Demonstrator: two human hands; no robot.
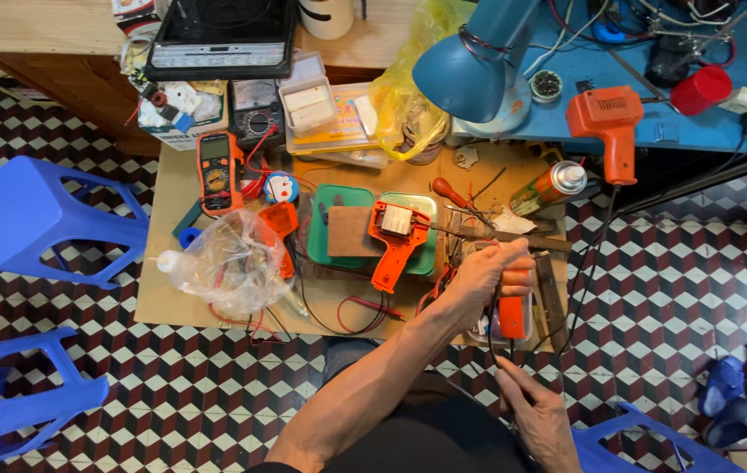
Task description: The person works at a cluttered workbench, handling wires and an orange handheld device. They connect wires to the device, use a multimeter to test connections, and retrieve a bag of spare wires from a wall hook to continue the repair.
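My left hand reaches across my body and is closed around the top of an orange tool part at the right edge of the cardboard work board. Just below, my right hand pinches a thin black wire that runs up to that part. An opened orange soldering-gun shell lies to the left on a green box, beside a brown board.
A red-handled screwdriver and a spray can lie behind my hands. An orange multimeter and a clear plastic bag sit at left. A blue lamp and an orange gun-shaped tool stand behind. Blue stools flank the left.
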